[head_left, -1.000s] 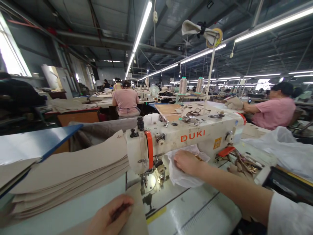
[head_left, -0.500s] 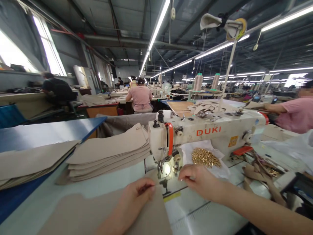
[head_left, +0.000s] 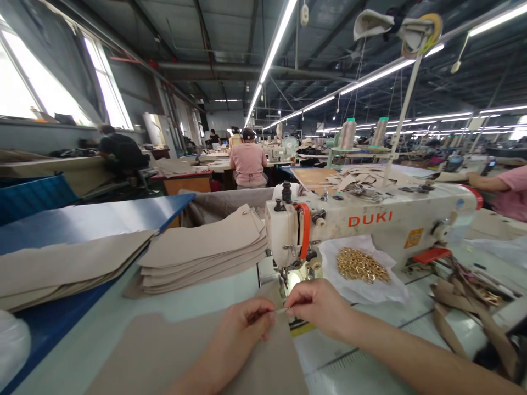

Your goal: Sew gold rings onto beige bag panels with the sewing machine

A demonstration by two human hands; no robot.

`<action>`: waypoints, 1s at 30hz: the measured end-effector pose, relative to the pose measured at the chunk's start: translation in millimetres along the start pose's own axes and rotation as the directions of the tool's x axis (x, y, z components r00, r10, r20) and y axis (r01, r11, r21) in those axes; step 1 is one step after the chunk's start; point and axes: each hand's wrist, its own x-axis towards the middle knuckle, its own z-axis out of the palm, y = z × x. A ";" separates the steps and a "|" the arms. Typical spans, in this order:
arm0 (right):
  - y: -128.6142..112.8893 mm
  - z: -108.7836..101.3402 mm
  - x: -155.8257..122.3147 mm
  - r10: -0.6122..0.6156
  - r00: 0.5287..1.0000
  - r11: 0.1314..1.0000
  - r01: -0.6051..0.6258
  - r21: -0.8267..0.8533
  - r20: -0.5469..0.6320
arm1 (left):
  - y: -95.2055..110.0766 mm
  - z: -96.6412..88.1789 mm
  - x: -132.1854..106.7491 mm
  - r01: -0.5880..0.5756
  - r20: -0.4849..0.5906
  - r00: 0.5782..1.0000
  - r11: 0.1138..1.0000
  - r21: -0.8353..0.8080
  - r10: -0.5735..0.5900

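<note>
My left hand [head_left: 249,329] is closed in a pinch on a small, light fabric strip [head_left: 281,311] over the right part of a beige fabric panel [head_left: 193,334]. My right hand [head_left: 319,307] meets it from the other side, thumb and forefinger pinched at the strip's other end. Whether a small metal piece sits between the right fingertips is hidden. Both hands are just in front of the needle area of a white sewing machine [head_left: 370,214]. Gold-coloured metal rings [head_left: 362,265] lie heaped on a white sheet [head_left: 397,288] behind my right hand.
Stacked beige panels [head_left: 201,241] lie left of the machine head, with another stack [head_left: 69,260] on a blue-edged table. Brown straps [head_left: 457,307] lie at the right. Thread cones [head_left: 348,134] stand behind the machine. A person [head_left: 249,156] in pink sits ahead; a co-worker's arm [head_left: 489,182] shows at right.
My right hand has moved left from beside the ring heap to meet my left hand at the strip. My left hand keeps its pinch. The view has turned slightly left.
</note>
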 end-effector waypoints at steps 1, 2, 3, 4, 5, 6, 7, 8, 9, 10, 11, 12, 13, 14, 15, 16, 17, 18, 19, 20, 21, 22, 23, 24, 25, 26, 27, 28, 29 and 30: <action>0.3 -0.4 0.1 0.010 1.000 1.000 -0.010 0.009 0.004 | -0.7 0.1 0.7 0.000 0.006 1.000 1.000 -0.016 0.000; 0.7 -0.7 0.6 0.022 1.000 0.999 -0.022 0.023 0.013 | -1.4 0.0 1.5 0.002 0.016 1.000 0.999 -0.040 -0.001; 1.3 -0.9 1.4 0.033 0.999 0.998 -0.034 0.044 0.028 | -2.0 -0.4 2.4 0.008 0.030 1.000 0.997 -0.076 -0.006; 2.0 -1.1 2.4 0.042 0.998 0.996 -0.046 0.080 0.052 | -2.4 -1.1 3.3 0.020 0.045 0.999 0.992 -0.122 -0.014; 2.5 -1.5 3.6 0.046 0.995 0.990 -0.057 0.132 0.086 | -2.4 -2.1 4.1 0.036 0.063 0.998 0.984 -0.173 -0.025; 2.7 -1.9 4.9 0.048 0.990 0.978 -0.073 0.194 0.131 | -2.1 -3.3 4.7 0.055 0.087 0.996 0.973 -0.223 -0.036; 2.5 -2.6 6.0 0.045 0.983 0.962 -0.091 0.259 0.179 | -1.3 -4.8 4.9 0.076 0.112 0.993 0.960 -0.271 -0.047; 1.8 -3.4 6.9 0.038 0.973 0.942 -0.111 0.316 0.228 | -0.3 -6.3 4.7 0.096 0.133 0.990 0.944 -0.316 -0.056; 0.8 -4.3 7.6 0.031 0.962 0.923 -0.132 0.361 0.273 | 0.7 -7.8 4.2 0.115 0.150 0.987 0.928 -0.356 -0.065; -0.4 -5.1 8.1 0.026 0.951 0.907 -0.153 0.394 0.309 | 1.6 -9.2 3.3 0.133 0.164 0.984 0.910 -0.392 -0.073; -1.7 -5.8 8.3 0.025 0.941 0.893 -0.173 0.416 0.337 | 2.2 -10.3 2.4 0.151 0.177 0.981 0.892 -0.427 -0.081; -2.7 -6.2 8.5 0.024 0.934 0.881 -0.188 0.434 0.356 | 2.3 -11.1 1.6 0.167 0.191 0.978 0.873 -0.459 -0.086; -3.2 -6.2 8.6 0.021 0.929 0.869 -0.199 0.453 0.368 | 1.8 -11.7 1.1 0.180 0.205 0.975 0.856 -0.485 -0.089; -3.1 -5.6 8.7 0.016 0.928 0.855 -0.206 0.477 0.372 | 0.9 -12.0 1.0 0.191 0.219 0.972 0.841 -0.506 -0.089; -2.1 -4.5 9.0 0.012 0.931 0.842 -0.206 0.499 0.364 | -0.3 -12.0 1.4 0.196 0.226 0.970 0.830 -0.522 -0.087; -0.4 -2.9 9.4 0.005 0.941 0.834 -0.191 0.518 0.339 | -1.6 -11.7 2.2 0.195 0.223 0.971 0.823 -0.533 -0.085; 2.0 -0.6 9.9 -0.006 0.957 0.833 -0.157 0.531 0.291 | -2.8 -11.3 3.3 0.190 0.212 0.973 0.821 -0.538 -0.086; 4.9 2.0 10.5 -0.016 0.972 0.838 -0.113 0.533 0.233 | -3.7 -10.5 4.6 0.182 0.195 0.977 0.824 -0.536 -0.089; 7.9 5.0 11.0 -0.026 0.984 0.849 -0.070 0.523 0.175 | -4.1 -9.5 5.9 0.172 0.174 0.980 0.832 -0.528 -0.092; 10.8 8.0 11.4 -0.036 0.991 0.862 -0.035 0.505 0.129 | -4.1 -8.3 6.9 0.162 0.155 0.983 0.842 -0.514 -0.095; 13.2 11.1 11.5 -0.043 0.994 0.873 -0.013 0.487 0.103 | -3.6 -6.9 7.6 0.151 0.135 0.986 0.854 -0.498 -0.096; 15.0 13.8 11.5 -0.046 0.994 0.879 -0.006 0.476 0.098 | -2.8 -5.4 7.8 0.140 0.116 0.989 0.866 -0.481 -0.095; 16.2 16.1 11.2 -0.046 0.993 0.883 -0.011 0.470 0.109 | -1.6 -4.0 7.6 0.128 0.097 0.991 0.876 -0.465 -0.094; 16.8 17.8 10.9 -0.046 0.991 0.883 -0.018 0.469 0.125 | -0.4 -2.8 7.1 0.117 0.079 0.993 0.884 -0.452 -0.091; 16.9 18.8 10.6 -0.046 0.990 0.882 -0.024 0.470 0.136 | 0.9 -2.1 6.4 0.108 0.065 0.994 0.889 -0.444 -0.088; 16.7 19.1 10.5 -0.044 0.988 0.882 -0.030 0.471 0.145 | 2.0 -1.8 5.6 0.105 0.059 0.994 0.892 -0.440 -0.088; 16.4 18.9 10.5 -0.039 0.988 0.881 -0.036 0.472 0.148 | 2.8 -2.1 4.8 0.111 0.059 0.994 0.889 -0.445 -0.094; 16.2 18.4 10.7 -0.034 0.989 0.881 -0.040 0.472 0.147 | 3.2 -2.7 4.3 0.124 0.059 0.992 0.878 -0.462 -0.108; 16.2 17.6 11.0 -0.028 0.989 0.881 -0.043 0.472 0.143 | 3.3 -3.5 4.0 0.142 0.057 0.990 0.859 -0.491 -0.130; 16.5 17.0 11.4 -0.024 0.990 0.880 -0.044 0.472 0.136 | 3.0 -4.3 4.0 0.163 0.055 0.986 0.834 -0.527 -0.158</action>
